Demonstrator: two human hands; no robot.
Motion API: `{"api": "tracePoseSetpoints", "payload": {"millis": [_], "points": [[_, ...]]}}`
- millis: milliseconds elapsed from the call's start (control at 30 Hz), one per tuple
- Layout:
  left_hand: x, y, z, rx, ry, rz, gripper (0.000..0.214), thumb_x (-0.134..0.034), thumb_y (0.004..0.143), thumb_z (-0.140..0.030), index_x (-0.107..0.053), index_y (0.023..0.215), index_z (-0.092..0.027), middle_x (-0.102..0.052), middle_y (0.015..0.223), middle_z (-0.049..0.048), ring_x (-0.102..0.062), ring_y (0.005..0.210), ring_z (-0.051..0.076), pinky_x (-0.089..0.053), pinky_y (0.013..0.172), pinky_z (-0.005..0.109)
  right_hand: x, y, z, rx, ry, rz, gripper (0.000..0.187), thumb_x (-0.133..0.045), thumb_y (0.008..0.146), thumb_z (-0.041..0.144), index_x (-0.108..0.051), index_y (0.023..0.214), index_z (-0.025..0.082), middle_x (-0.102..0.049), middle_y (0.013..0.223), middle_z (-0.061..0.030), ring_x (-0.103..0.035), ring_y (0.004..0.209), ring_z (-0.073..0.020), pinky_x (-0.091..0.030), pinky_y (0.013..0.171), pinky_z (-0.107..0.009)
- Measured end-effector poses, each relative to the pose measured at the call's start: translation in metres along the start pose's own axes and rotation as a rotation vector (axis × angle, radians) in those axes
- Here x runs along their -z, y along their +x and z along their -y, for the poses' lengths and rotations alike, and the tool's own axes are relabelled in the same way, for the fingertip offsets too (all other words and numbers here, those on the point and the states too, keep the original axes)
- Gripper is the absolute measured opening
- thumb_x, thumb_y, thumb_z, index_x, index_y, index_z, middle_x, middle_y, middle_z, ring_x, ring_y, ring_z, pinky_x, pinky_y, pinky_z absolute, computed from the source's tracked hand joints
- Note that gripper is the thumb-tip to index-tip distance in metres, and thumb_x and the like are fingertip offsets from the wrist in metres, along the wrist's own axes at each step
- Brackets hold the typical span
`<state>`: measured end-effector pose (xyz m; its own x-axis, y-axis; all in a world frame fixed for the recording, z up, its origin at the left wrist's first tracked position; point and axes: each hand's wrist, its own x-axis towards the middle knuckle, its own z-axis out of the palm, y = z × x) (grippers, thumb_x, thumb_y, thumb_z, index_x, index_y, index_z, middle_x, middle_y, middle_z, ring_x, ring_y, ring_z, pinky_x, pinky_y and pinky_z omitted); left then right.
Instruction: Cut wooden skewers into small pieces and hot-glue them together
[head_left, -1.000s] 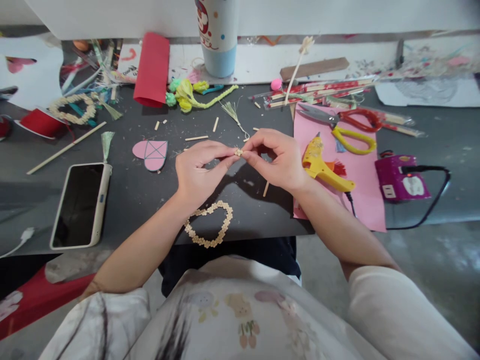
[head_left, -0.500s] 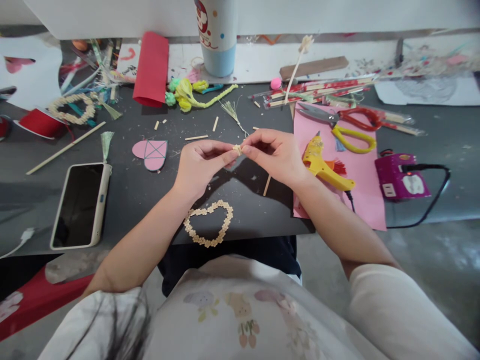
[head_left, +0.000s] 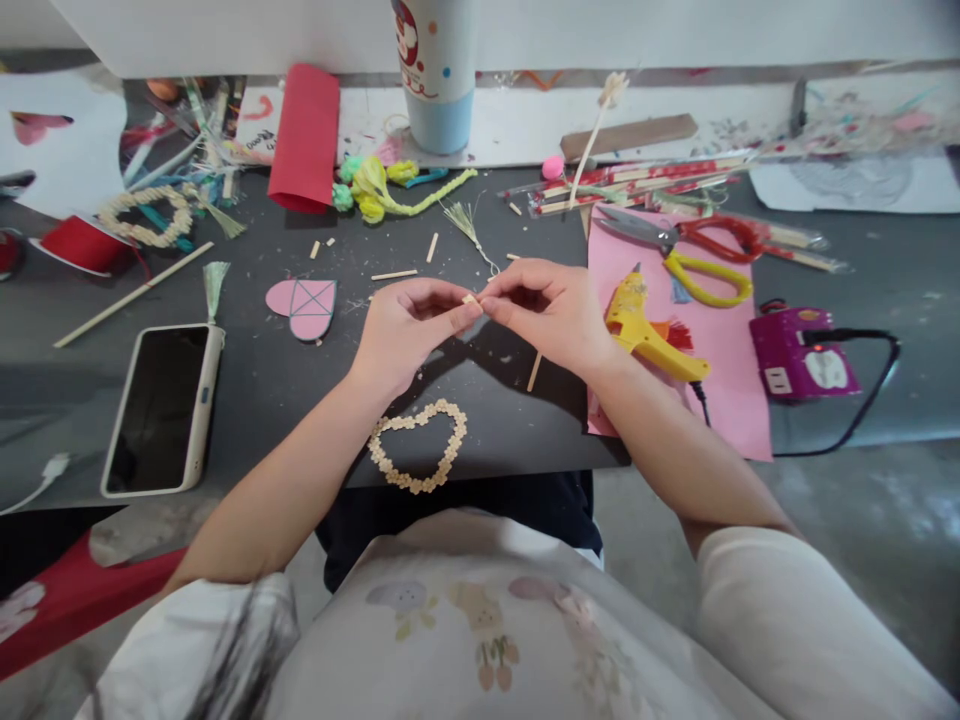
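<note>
Fingertips of my left hand (head_left: 409, 328) and my right hand (head_left: 547, 312) meet over the middle of the dark table. Between them is pinched a small pale straw-coloured piece (head_left: 470, 299), mostly covered by the fingers. Both hands are closed on it. Below them, near the table's front edge, lies a heart-shaped ring of small cream flowers (head_left: 418, 447). A pink paper heart (head_left: 307, 308) with green lines rests left of my left hand. Just beyond the fingers is a pale tassel (head_left: 469, 225).
On the right, pink paper (head_left: 731, 400) carries a yellow glue gun (head_left: 652, 335) and scissors (head_left: 694, 255); a purple power box (head_left: 806, 350) is beside it. A phone (head_left: 161, 410) lies left. Behind stand a tumbler (head_left: 439, 90) and a red roll (head_left: 306, 140). Short stick pieces (head_left: 394, 275) are scattered about.
The fingertips have closed further over the small pale piece, so less of it shows, and it has shifted slightly left. Everything on the table lies as before.
</note>
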<state>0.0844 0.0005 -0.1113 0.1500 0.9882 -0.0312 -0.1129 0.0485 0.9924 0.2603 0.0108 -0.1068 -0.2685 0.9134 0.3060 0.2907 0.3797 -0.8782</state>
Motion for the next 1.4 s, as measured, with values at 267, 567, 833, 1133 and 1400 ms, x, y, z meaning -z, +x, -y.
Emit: {"api": "tracePoseSetpoints", "payload": {"millis": [267, 567, 833, 1133, 1400], "points": [[0.0, 0.0, -0.001, -0.112, 0.049, 0.023, 0.018, -0.076, 0.07, -0.031, -0.07, 0.081, -0.019, -0.069, 0.078, -0.0001, -0.062, 0.068, 0.009, -0.051, 0.068, 0.023, 0.005, -0.002, 0.003, -0.046, 0.115, -0.014, 0.014, -0.068, 0.077, 0.031, -0.069, 0.081, 0.017, -0.064, 0.075, -0.0013, -0.054, 0.066, -0.0098, -0.043, 0.058, -0.025], [-0.001, -0.001, -0.002, -0.09, 0.121, 0.001, 0.021, -0.075, 0.071, -0.036, -0.068, 0.082, -0.02, -0.069, 0.083, 0.0012, -0.064, 0.075, 0.012, -0.051, 0.072, 0.026, 0.007, -0.001, 0.005, -0.098, 0.161, -0.001, 0.021, -0.073, 0.073, 0.034, -0.063, 0.08, 0.017, -0.054, 0.066, 0.0021, -0.046, 0.059, -0.0073, -0.039, 0.051, -0.023], [0.0, -0.002, -0.006, -0.162, 0.138, 0.034, 0.018, -0.074, 0.072, -0.032, -0.067, 0.085, -0.021, -0.068, 0.087, 0.0013, -0.063, 0.076, 0.011, -0.051, 0.073, 0.025, 0.012, 0.002, 0.006, -0.111, 0.197, -0.04, 0.027, -0.076, 0.069, 0.034, -0.056, 0.078, 0.019, -0.052, 0.068, 0.0028, -0.047, 0.06, -0.0078, -0.042, 0.053, -0.024], [-0.001, -0.002, -0.005, -0.146, 0.109, 0.022, 0.019, -0.076, 0.069, -0.033, -0.068, 0.084, -0.023, -0.068, 0.088, 0.0012, -0.063, 0.078, 0.012, -0.052, 0.074, 0.027, 0.023, 0.004, -0.002, -0.077, 0.141, -0.175, 0.032, -0.075, 0.069, 0.044, -0.052, 0.074, 0.022, -0.051, 0.07, 0.0007, -0.048, 0.062, -0.0106, -0.042, 0.053, -0.027], [0.004, 0.003, -0.007, 0.14, -0.115, 0.064, 0.017, -0.074, 0.072, -0.034, -0.068, 0.081, -0.021, -0.066, 0.077, -0.0003, -0.061, 0.065, 0.007, -0.052, 0.064, 0.021, 0.021, 0.004, -0.002, -0.11, 0.004, -0.107, 0.028, -0.072, 0.072, 0.037, -0.053, 0.066, 0.018, -0.05, 0.061, 0.0026, -0.039, 0.053, -0.007, -0.033, 0.047, -0.024]]}}
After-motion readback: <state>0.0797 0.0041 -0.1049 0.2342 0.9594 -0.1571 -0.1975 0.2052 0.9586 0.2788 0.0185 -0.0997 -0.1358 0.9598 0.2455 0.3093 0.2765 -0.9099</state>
